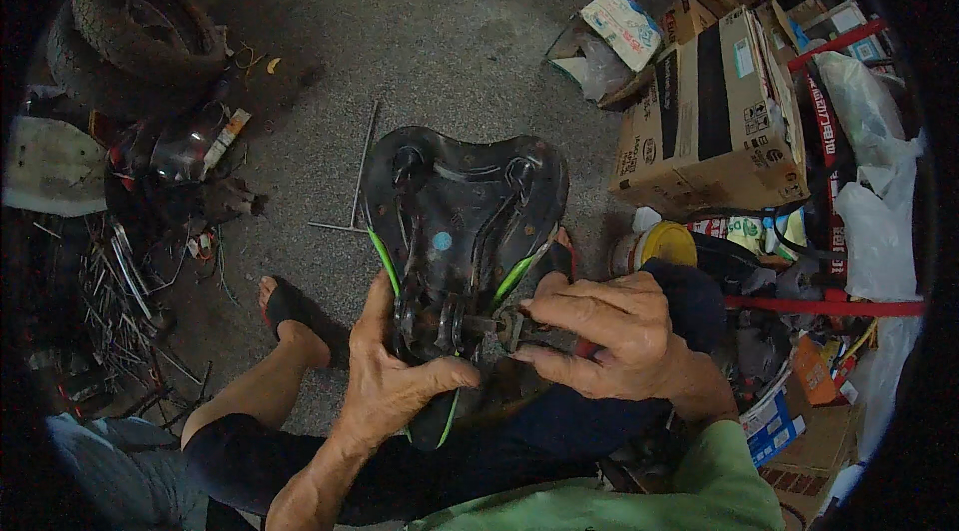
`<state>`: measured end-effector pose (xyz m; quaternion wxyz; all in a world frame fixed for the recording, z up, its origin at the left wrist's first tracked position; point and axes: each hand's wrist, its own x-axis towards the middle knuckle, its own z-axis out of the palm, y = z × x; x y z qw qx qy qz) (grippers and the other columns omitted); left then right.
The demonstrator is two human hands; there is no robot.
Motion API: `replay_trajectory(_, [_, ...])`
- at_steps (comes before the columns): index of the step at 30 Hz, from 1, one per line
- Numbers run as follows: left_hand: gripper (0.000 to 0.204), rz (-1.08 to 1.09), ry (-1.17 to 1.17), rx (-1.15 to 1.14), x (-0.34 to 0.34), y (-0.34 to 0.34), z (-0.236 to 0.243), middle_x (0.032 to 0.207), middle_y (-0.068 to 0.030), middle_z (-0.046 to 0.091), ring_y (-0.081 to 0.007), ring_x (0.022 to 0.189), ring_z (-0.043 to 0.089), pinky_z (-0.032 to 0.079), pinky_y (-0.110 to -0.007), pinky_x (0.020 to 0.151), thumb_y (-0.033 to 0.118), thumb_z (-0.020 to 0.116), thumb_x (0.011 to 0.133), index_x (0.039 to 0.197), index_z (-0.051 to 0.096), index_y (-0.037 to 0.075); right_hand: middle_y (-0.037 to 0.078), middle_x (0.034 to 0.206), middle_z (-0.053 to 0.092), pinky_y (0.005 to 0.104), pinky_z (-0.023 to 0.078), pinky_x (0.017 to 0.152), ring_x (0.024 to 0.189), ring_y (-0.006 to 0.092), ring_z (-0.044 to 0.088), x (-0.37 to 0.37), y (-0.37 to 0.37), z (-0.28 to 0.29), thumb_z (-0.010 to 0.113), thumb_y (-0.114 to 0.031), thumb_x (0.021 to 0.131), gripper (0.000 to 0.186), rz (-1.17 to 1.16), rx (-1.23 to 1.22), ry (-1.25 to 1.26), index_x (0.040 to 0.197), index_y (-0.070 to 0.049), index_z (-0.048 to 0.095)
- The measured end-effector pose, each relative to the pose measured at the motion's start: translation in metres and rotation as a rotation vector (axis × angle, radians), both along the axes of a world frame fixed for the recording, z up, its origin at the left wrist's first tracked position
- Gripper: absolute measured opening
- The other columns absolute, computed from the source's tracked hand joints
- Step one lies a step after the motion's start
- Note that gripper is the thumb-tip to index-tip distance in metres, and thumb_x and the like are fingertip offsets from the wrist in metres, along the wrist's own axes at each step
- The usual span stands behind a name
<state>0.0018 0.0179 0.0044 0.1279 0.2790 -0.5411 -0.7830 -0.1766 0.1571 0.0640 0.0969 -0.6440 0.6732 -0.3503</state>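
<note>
A black bicycle saddle [450, 191] with green edge trim is held underside up over my lap, its wide rear end pointing away from me. My left hand [395, 371] grips its left side near the narrow nose, thumb across the clamp [445, 323] on the rails. From that clamp a bolt sticks out to the right. At the bolt's end, my right hand [609, 331] pinches a small dark metal piece [512, 328] between thumb and fingers. What lies inside the right palm is hidden, though a bit of red shows there. A T-handle wrench [362, 176] lies on the ground beside the saddle.
Tyres [140, 31] are stacked at the far left, above a heap of metal rods and scraps [120, 281]. On the right stand a large cardboard box [709, 121], a yellow-rimmed tub [667, 246] and plastic bags [874, 221]. A red strap [829, 307] runs across there.
</note>
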Motion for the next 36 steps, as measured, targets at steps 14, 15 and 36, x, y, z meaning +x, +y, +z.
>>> replay_trajectory(14, [0.095,-0.030,-0.037,-0.033,-0.001,0.002,0.007,0.118,-0.0149,0.062,-0.0219,0.107,0.060,0.048,-0.035,0.094,0.022,0.093,0.057,0.132,0.041,-0.004,0.009,0.078,0.069,0.0321,0.048,0.083,0.068,0.0215,0.069,0.005,0.002,0.002,0.080,-0.020,0.076,0.025,-0.078,0.170,-0.269,0.090,-0.003,0.067])
replay_trajectory(15, [0.095,-0.047,-0.056,-0.069,0.000,0.002,0.008,0.117,-0.0146,0.062,-0.0218,0.107,0.060,0.049,-0.035,0.094,0.022,0.094,0.057,0.132,0.042,-0.004,0.009,0.079,0.069,0.0322,0.049,0.082,0.068,0.0221,0.069,0.006,0.002,0.002,0.080,-0.020,0.077,0.025,-0.091,0.182,-0.271,0.090,-0.004,0.067])
replay_trajectory(36, [0.087,0.042,0.038,0.047,0.015,0.011,-0.004,0.124,-0.0172,0.054,-0.0232,0.113,0.054,0.041,-0.035,0.099,0.045,0.067,0.082,0.142,0.030,-0.006,0.002,0.064,0.058,0.0241,0.049,0.068,0.059,0.0094,0.058,0.010,-0.004,0.000,0.082,-0.015,0.075,0.040,-0.098,0.185,-0.372,0.108,-0.002,0.063])
